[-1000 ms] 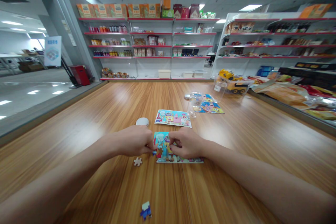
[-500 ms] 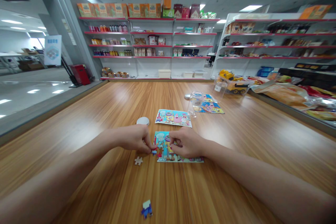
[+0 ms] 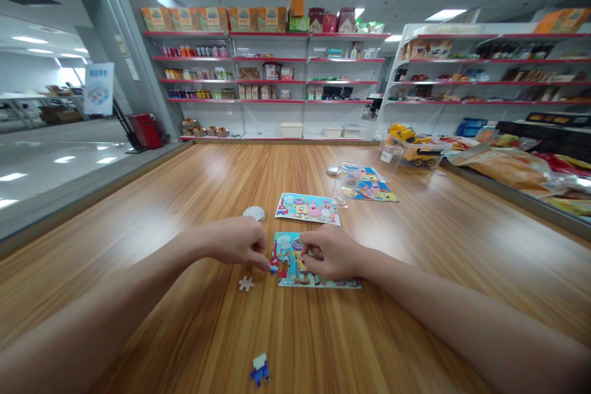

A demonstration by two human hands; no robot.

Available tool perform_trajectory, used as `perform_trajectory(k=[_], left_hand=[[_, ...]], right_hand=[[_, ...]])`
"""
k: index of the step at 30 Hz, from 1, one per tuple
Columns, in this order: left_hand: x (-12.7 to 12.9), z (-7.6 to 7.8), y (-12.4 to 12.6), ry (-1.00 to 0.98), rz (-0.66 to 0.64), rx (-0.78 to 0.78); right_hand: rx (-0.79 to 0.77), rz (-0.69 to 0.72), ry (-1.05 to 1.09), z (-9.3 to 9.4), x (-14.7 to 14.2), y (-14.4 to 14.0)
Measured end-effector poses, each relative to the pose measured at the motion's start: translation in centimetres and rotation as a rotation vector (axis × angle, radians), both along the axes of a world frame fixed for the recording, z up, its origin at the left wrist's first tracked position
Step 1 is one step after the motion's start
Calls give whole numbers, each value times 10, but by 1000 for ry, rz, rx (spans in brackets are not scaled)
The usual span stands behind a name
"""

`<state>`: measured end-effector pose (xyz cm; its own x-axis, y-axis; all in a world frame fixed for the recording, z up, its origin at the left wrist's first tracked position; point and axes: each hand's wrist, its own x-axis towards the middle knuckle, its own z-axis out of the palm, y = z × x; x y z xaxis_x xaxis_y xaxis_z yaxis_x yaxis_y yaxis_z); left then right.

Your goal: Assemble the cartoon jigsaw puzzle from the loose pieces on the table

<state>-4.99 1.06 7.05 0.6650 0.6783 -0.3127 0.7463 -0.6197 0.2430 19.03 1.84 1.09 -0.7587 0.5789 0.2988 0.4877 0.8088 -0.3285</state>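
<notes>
Setting: a person stands at a long wooden surface [image 3: 194,209] inside a shop, both bare forearms stretched forward over it.
Left hand: the left hand [image 3: 237,246] rests knuckles up at the left edge of the near puzzle; its grip is pinched shut on a small red and blue puzzle piece [image 3: 274,267], thumb and fingertips pressed together on it.
Right hand: the right hand [image 3: 330,252] lies curled on top of the same puzzle, fingertips pressing down on its middle. Whether its grip has hold of a piece I cannot tell; the fingers hide what is beneath them.
Near puzzle: a small colourful cartoon jigsaw [image 3: 289,252] lies flat on the surface between the two hands, its right part covered by the right hand.
Held piece: it touches the left border of the jigsaw, level with its lower half.
Loose pieces: a pale piece [image 3: 245,284], blank side up, lies just beside the left hand, nearer the person. A blue piece [image 3: 260,370] lies well apart, close to the near edge.
Further back: a second cartoon picture [image 3: 308,208] lies flat beyond the jigsaw, a round silver lid [image 3: 253,213] to its left, and a clear jar [image 3: 347,180] standing by a third picture [image 3: 375,188].
Background: shelves of packaged goods [image 3: 268,74] line the far wall.
</notes>
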Motion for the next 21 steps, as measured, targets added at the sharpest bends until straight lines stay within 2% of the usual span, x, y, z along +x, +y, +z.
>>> perform_trajectory(k=[3, 6, 10, 15, 21], left_hand=[[5, -11, 1, 25, 21, -37], [4, -13, 2, 28, 57, -71], [5, -12, 2, -1, 39, -66], [8, -10, 0, 64, 50, -1], [0, 6, -8, 184, 66, -30]], right_hand=[[14, -1, -12, 0, 0, 0], [26, -1, -26, 0, 0, 0], [32, -4, -23, -1, 1, 1], [23, -1, -27, -3, 1, 2], [28, -2, -26, -2, 0, 3]])
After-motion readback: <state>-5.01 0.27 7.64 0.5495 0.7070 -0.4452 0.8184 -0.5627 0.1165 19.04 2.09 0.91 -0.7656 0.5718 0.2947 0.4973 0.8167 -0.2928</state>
